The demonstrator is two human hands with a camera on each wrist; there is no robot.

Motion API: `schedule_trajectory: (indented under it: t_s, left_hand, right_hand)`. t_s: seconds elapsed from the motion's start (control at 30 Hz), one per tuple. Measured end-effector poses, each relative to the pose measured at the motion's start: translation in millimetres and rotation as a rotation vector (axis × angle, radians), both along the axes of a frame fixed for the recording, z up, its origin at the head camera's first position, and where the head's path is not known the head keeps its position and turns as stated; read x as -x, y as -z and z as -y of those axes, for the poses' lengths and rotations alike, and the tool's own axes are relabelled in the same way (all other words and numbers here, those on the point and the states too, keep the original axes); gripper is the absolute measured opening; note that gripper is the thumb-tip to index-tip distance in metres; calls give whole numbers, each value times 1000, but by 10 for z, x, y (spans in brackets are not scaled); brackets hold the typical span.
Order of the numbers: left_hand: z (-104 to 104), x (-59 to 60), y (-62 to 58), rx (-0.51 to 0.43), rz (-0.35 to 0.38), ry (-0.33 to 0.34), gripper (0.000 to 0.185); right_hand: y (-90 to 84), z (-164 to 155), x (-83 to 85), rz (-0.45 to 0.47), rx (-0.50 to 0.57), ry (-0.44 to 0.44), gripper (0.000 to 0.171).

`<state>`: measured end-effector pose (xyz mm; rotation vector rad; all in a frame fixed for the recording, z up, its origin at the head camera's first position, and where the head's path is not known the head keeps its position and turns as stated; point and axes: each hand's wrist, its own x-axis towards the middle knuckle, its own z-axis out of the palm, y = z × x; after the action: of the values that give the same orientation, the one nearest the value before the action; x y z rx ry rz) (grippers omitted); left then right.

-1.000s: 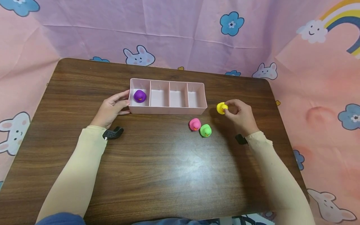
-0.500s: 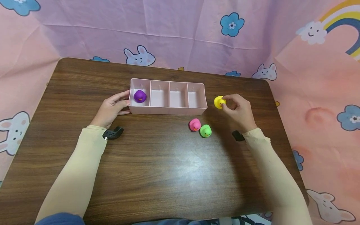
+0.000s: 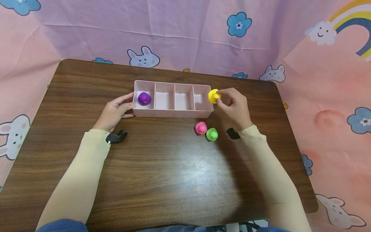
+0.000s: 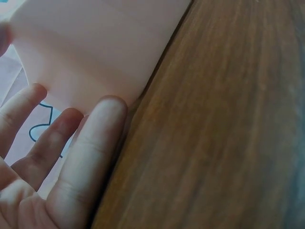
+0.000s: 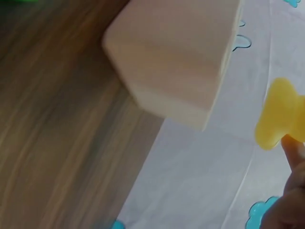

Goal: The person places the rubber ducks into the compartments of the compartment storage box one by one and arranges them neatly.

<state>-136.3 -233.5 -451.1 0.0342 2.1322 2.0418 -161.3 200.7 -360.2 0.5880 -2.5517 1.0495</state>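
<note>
A pale pink divided box [image 3: 174, 114] stands toward the back of the table, with a purple toy duck [image 3: 144, 99] in its leftmost compartment. My left hand [image 3: 112, 111] rests its fairly straight fingers against the box's left end; in the left wrist view the fingertips [image 4: 110, 107] touch that end wall. Between thumb and fingers, my right hand [image 3: 235, 106] pinches a yellow toy duck [image 3: 213, 96] beside the box's right end, overlapping its rim in the head view. The right wrist view shows the yellow duck [image 5: 280, 114] held up apart from the box [image 5: 167, 62].
A pink toy duck [image 3: 201, 128] and a green toy duck [image 3: 212, 134] sit side by side on the brown wooden table [image 3: 162, 167], in front of the box's right end. Behind the table's far edge hangs a patterned cloth [image 3: 185, 35].
My right hand has carried the yellow duck left and toward the back, from right of the box to its right end. The left hand, box and other ducks stay where they were.
</note>
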Motion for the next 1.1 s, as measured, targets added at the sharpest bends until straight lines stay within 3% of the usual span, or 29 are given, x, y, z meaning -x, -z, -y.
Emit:
schedule_trajectory:
  t_s: [0.33, 0.63, 1.1]
  left_hand:
    - [-46, -80, -168, -3, -2, 16, 54]
    - [4, -32, -18, -2, -5, -6, 50]
    - [-7, -22, -16, -11, -21, -3, 52]
  right_hand:
    - [-86, 431, 100, -49, 74, -83, 20]
    - [-149, 853, 161, 16, 117, -131, 20]
    - [-81, 1348, 278, 139, -50, -162, 23]
